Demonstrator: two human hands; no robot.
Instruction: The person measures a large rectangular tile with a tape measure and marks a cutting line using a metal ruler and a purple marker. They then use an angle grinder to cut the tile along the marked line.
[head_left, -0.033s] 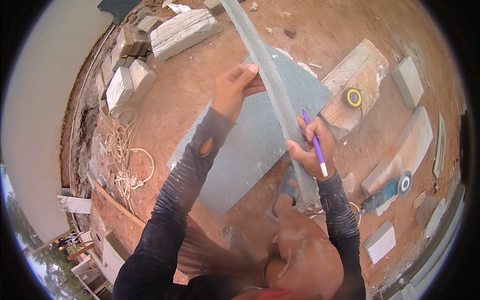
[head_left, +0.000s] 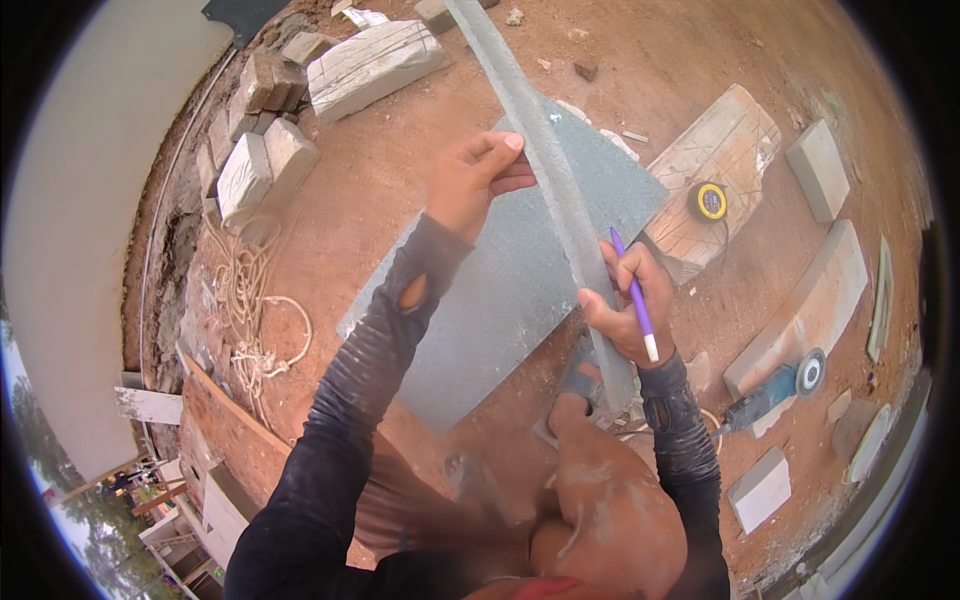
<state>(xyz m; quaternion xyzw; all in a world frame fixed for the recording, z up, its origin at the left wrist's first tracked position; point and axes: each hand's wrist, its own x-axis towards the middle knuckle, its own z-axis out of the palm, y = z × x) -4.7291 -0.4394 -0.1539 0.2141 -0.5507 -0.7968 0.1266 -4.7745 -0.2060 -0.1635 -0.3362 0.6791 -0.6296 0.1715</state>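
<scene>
A long, narrow grey strip runs at a slant across the middle, held above a flat bluish-grey slab on the ground. My left hand is closed on the strip's left edge, thumb on top and fingers partly hidden. Lower down, my right hand grips the strip's right edge with its thumb across it. A purple pen with a white end is tucked between the fingers of that hand. My bent leg and sandalled foot are below the strip's lower end.
A yellow-and-black tape measure lies on a scored pale block at right. An angle grinder rests farther right among stone pieces. Tangled rope and several stacked blocks are at left, beside a wall.
</scene>
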